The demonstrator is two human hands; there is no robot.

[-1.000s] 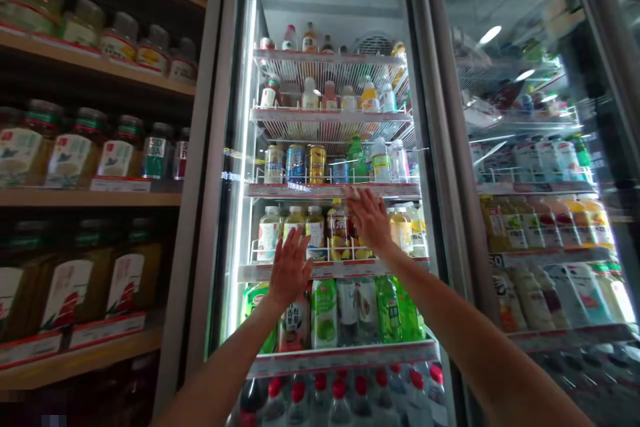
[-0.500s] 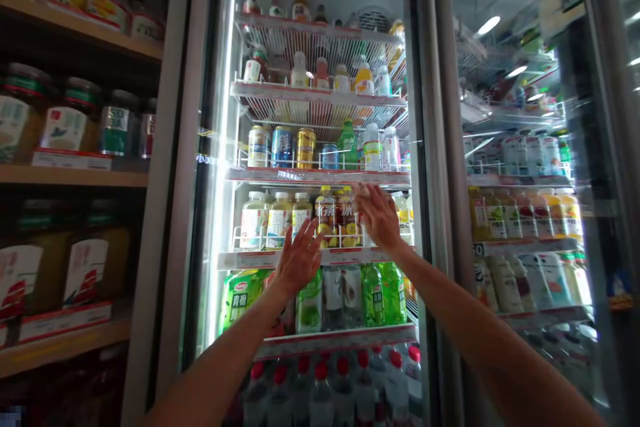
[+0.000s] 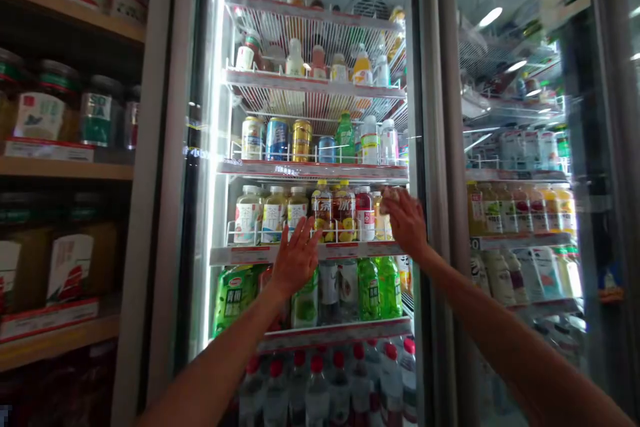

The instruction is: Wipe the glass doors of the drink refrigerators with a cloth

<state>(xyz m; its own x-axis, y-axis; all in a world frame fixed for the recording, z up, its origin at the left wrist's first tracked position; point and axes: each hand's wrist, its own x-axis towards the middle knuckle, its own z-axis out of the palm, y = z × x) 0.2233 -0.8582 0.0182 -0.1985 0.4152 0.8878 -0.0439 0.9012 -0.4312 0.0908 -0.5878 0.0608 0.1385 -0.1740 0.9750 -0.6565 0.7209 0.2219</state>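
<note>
I face a lit drinks fridge with a glass door [image 3: 200,147]. My left hand [image 3: 295,257] is open, fingers spread flat toward the glass, level with the shelf rail [image 3: 240,255] under a row of pale tea bottles [image 3: 273,213]. My right hand [image 3: 407,220] is higher and further right, by the door's right frame [image 3: 425,147], fingers together and slightly bent, holding nothing. It sits in front of the yellow and red bottles [image 3: 365,213] on that same shelf. Green bottles [image 3: 370,287] stand one shelf lower.
A second glass-door fridge [image 3: 525,213] with more bottles stands to the right. Wooden shelves [image 3: 65,170] with labelled jars run along the left. Cans [image 3: 277,139] fill the shelf above my hands, and red-capped bottles [image 3: 320,387] fill the bottom.
My right hand has slid to the right, from the middle of the door to its right edge. My left hand has stayed about level. The view has moved closer.
</note>
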